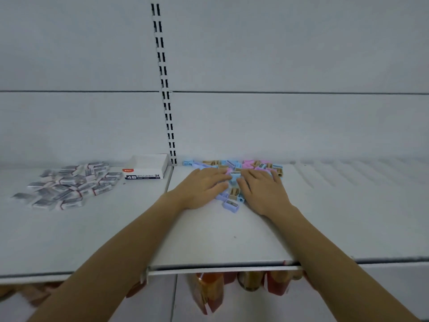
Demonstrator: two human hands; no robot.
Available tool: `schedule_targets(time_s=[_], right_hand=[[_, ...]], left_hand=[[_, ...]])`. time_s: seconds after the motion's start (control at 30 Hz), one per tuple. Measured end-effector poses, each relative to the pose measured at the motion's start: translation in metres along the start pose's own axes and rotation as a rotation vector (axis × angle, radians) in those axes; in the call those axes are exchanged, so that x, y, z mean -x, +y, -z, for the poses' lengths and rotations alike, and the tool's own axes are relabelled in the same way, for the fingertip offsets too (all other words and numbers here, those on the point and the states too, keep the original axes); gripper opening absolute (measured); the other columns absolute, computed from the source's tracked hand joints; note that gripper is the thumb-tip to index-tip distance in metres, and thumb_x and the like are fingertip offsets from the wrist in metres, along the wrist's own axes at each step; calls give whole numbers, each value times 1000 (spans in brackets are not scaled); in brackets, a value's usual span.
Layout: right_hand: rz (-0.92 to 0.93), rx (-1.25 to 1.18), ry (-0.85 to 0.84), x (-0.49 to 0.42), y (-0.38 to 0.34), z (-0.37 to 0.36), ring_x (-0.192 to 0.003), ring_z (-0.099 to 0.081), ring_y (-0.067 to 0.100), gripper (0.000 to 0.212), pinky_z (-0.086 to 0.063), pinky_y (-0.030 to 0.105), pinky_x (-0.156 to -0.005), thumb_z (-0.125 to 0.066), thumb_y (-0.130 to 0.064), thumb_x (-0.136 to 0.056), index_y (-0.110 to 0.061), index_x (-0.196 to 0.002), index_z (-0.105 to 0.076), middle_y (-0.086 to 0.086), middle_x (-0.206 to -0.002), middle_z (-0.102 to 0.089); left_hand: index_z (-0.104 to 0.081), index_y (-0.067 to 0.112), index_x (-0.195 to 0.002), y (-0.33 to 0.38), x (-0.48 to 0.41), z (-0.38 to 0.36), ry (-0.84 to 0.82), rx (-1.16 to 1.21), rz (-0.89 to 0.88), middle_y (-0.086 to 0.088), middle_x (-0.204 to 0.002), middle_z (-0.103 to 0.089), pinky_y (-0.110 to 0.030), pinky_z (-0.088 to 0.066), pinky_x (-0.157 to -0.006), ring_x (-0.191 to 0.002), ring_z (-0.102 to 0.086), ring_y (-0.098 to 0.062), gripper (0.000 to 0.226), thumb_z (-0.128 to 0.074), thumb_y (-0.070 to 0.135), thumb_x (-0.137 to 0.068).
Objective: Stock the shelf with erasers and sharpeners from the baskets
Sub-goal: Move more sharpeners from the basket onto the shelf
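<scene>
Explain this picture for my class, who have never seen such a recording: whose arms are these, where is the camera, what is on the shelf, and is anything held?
There is no machine here: a person wears a camera on the head, so you look forward and down along their bare arms. This one picture comes from that camera. The left hand and the right hand lie palm down, fingers fairly straight, on a pile of small coloured sharpeners at the back of a white shelf. Neither hand grips anything. Further left lie loose wrapped erasers beside a white eraser box marked 4B.
</scene>
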State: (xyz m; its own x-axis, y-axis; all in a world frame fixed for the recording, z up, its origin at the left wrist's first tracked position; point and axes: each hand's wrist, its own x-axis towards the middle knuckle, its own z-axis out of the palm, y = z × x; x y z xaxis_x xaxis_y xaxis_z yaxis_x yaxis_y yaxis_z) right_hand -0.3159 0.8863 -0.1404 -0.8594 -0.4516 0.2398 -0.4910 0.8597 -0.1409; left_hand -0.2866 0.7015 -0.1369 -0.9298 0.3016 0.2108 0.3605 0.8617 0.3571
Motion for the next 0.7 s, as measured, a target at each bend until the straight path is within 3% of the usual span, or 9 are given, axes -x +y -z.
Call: schedule_targets(time_s=[0.1, 0.17, 0.3, 0.4, 0.53, 0.6, 0.7], right_hand=[[-19, 44, 44, 1, -1, 3, -131, -35, 15, 41, -8, 40, -113, -21, -33, -99, -23, -128, -48, -3, -137, -46], [-6, 50, 111, 1, -1, 7, -127, -39, 18, 40, -14, 36, -110, -22, -29, -99, -21, -123, -53, 0, -132, -51], [17, -54, 265, -4, -6, 21, -104, -56, 30, 54, -34, 36, -94, -24, -39, -88, -11, -111, -64, 10, -111, -64], [85, -100, 234, -11, -27, 32, -105, -55, 33, 53, -38, 36, -90, -29, -43, -89, -10, -114, -63, 12, -114, -63], [203, -175, 137, -22, -94, 41, -116, -47, 22, 33, -35, 30, -90, -44, -28, -95, -16, -125, -54, 5, -126, -54], [258, -216, 108, -27, -138, 41, -113, -49, 18, 33, -38, 28, -86, -47, -27, -94, -19, -125, -53, 1, -125, -53], [319, -238, 85, -33, -199, 40, -103, -54, 13, 34, -41, 27, -82, -52, -25, -91, -24, -124, -52, -4, -122, -52]], left_hand=[[-41, 26, -139, -2, 2, 3, 12, 17, 8, 8, -146, -39, -30, -23, -113, -135, -32, -7, 64, -23, 55, -84], [-42, 22, -138, 0, 1, 10, 36, 32, 14, 4, -146, -39, -23, -19, -111, -135, -32, -9, 56, -28, 47, -90], [-45, 14, -135, 2, 4, 38, 100, 10, 29, -3, -144, -41, -24, -21, -107, -134, -34, -17, 41, -37, 32, -99], [-52, 15, -127, -8, 22, 66, 151, -14, 12, -1, -137, -48, -22, -26, -102, -128, -39, -16, 35, -42, 31, -97], [-58, 16, -118, -41, 74, 103, 231, -42, 22, 2, -128, -55, -24, -32, -100, -120, -46, -15, 26, -47, 23, -95], [-59, 17, -116, -65, 105, 124, 233, -73, 63, 2, -125, -57, -30, -36, -101, -118, -48, -15, 25, -47, 20, -95], [-59, 18, -116, -98, 151, 153, 240, -106, 141, 1, -123, -57, -29, -37, -101, -116, -49, -14, 25, -46, 16, -95]])
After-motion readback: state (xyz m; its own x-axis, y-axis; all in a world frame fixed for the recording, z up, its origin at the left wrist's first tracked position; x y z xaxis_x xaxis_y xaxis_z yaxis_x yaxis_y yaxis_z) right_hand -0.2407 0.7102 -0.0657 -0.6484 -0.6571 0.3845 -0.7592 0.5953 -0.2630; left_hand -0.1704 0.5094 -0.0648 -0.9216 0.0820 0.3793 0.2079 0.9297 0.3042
